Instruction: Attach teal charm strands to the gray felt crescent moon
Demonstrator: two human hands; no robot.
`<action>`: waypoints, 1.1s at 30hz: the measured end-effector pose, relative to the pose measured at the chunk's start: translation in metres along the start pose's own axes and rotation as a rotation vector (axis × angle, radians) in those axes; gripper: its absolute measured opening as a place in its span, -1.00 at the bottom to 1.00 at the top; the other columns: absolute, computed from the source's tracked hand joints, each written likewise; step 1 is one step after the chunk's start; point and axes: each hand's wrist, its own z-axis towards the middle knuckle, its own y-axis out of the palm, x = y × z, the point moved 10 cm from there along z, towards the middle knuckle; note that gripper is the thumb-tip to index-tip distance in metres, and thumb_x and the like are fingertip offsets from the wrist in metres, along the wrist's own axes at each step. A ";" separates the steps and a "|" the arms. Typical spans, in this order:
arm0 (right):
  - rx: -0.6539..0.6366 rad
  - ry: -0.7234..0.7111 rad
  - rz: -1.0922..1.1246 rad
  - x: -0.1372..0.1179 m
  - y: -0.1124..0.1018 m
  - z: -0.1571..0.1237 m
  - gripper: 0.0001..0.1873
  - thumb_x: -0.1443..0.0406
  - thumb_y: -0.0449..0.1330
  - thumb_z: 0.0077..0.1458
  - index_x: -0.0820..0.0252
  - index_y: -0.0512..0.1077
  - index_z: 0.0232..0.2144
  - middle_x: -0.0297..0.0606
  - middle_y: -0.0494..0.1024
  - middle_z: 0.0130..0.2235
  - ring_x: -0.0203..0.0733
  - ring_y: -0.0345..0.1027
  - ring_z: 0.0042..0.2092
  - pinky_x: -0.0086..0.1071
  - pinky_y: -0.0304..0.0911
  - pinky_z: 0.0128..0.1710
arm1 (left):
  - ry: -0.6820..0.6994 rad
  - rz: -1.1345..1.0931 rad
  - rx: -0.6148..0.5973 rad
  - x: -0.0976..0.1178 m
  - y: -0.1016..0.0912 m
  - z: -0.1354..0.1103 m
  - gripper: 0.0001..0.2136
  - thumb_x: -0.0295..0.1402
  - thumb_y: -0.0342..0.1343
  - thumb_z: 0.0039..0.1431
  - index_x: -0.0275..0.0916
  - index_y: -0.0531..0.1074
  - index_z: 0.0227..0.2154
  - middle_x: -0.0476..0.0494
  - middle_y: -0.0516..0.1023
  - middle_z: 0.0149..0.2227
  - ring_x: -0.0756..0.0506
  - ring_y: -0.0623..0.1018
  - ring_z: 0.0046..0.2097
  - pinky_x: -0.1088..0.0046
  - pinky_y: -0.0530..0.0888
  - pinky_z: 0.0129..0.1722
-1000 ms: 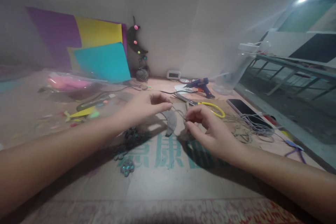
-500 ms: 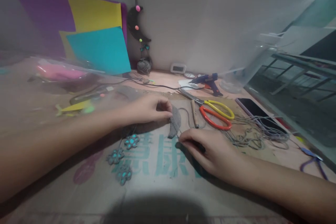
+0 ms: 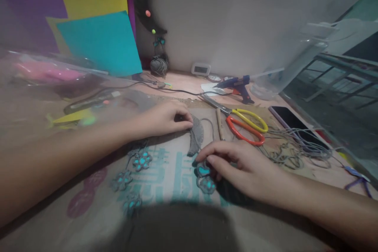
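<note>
The crescent [image 3: 197,136] — seemingly yet bare — is pinched by the left grip [image 3: 169,118], a charm [image 3: 204,171] by the right grip [image 3: 239,165]; at eight o'clock, flowers [image 3: 142,160] are apparently finished.

Dim grey wall [image 3: 251,15] at back; bluish table [image 3: 339,63] far R, over dk floor [image 3: 351,120]
</note>
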 end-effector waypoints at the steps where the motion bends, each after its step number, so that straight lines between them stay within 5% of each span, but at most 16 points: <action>1: -0.016 0.035 0.036 0.005 0.000 0.000 -0.72 0.36 0.02 0.27 0.17 0.54 -0.18 -0.31 0.62 -0.42 -0.28 0.50 -0.45 -0.46 0.35 -0.47 | -0.005 -0.002 -0.001 -0.001 0.000 0.000 -0.82 -0.28 0.14 0.23 -0.26 0.59 -0.33 -0.11 0.64 -0.27 -0.09 0.57 -0.21 0.43 0.41 -0.18; 3: -0.017 0.022 0.043 0.007 0.000 -0.002 -0.75 0.38 0.05 0.26 0.17 0.53 -0.17 -0.30 0.63 -0.39 -0.28 0.51 -0.42 -0.47 0.36 -0.46 | -0.009 0.000 -0.002 -0.001 0.000 0.000 -0.81 -0.27 0.13 0.22 -0.24 0.59 -0.32 -0.11 0.64 -0.27 -0.09 0.57 -0.20 0.42 0.42 -0.17; 7: 0.060 -0.284 -0.174 -0.014 0.001 -0.011 -0.80 0.41 0.09 0.28 0.18 0.50 -0.14 -0.26 0.65 -0.25 -0.28 0.51 -0.26 -0.44 0.38 -0.23 | -0.021 0.002 -0.003 -0.003 0.001 0.000 -0.83 -0.28 0.14 0.21 -0.22 0.58 -0.33 -0.09 0.64 -0.27 -0.09 0.57 -0.20 0.43 0.42 -0.17; 12: 0.069 -0.547 -0.395 -0.026 0.013 -0.023 -0.78 0.42 0.01 0.34 0.27 0.45 -0.12 -0.17 0.57 -0.23 -0.22 0.41 -0.22 -0.37 0.33 -0.20 | -0.030 -0.001 -0.007 -0.004 0.002 0.000 -0.82 -0.26 0.14 0.22 -0.23 0.57 -0.34 -0.10 0.63 -0.28 -0.09 0.56 -0.22 0.44 0.40 -0.20; 33: 0.070 -0.574 -0.342 -0.027 0.015 -0.022 -0.76 0.44 0.00 0.34 0.29 0.48 -0.13 -0.15 0.55 -0.21 -0.23 0.40 -0.20 -0.38 0.36 -0.19 | 0.067 0.125 -0.004 0.002 0.004 0.001 -0.84 -0.29 0.14 0.25 -0.20 0.58 -0.32 -0.12 0.63 -0.24 -0.11 0.55 -0.18 0.38 0.39 -0.13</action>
